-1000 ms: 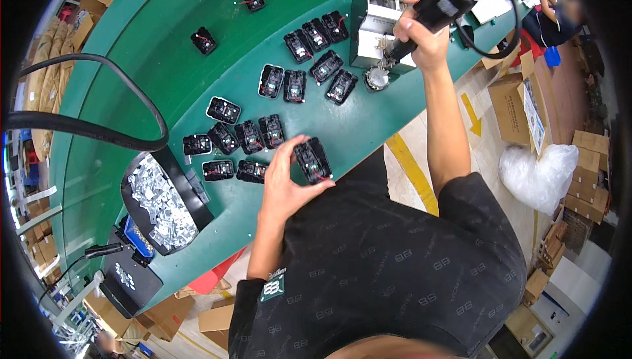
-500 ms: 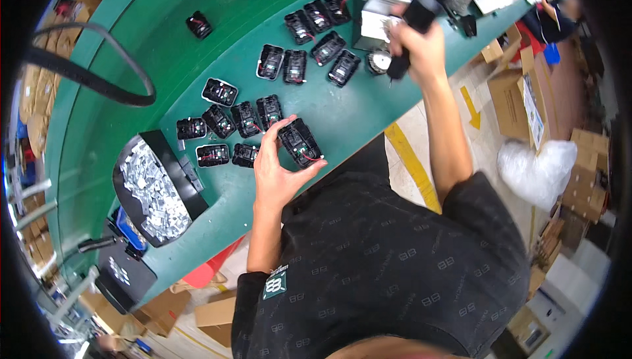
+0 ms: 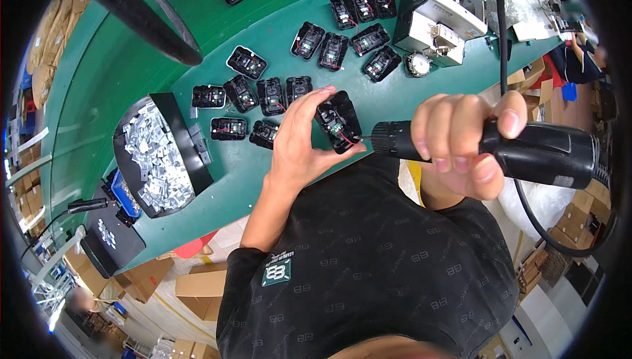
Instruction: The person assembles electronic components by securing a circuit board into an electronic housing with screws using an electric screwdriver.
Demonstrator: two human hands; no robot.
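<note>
Between the thumb and fingers of my left hand [image 3: 299,136] is a black plastic housing [image 3: 339,121] with a small green circuit board and a red wire inside. My right hand [image 3: 461,142] wraps round a black electric screwdriver [image 3: 546,152], held level, its bit pointing left. The tip of the bit is at the housing's lower right edge; I cannot tell whether it touches. Just beyond my left hand lie more such housings, among them one [image 3: 270,96] with its board and wire showing.
A black bin [image 3: 197,178] of small silvery metal parts stands at the left, a blue tray [image 3: 125,194] beside it. Further housings [image 3: 332,50] lie across the green bench. A white box [image 3: 454,3] and a round metal part [image 3: 417,65] are at the far right. Cables hang overhead.
My right hand has brought the screwdriver down and nearer, from the bench's far right to the housing. My left hand still holds the housing, now slightly further right in view.
</note>
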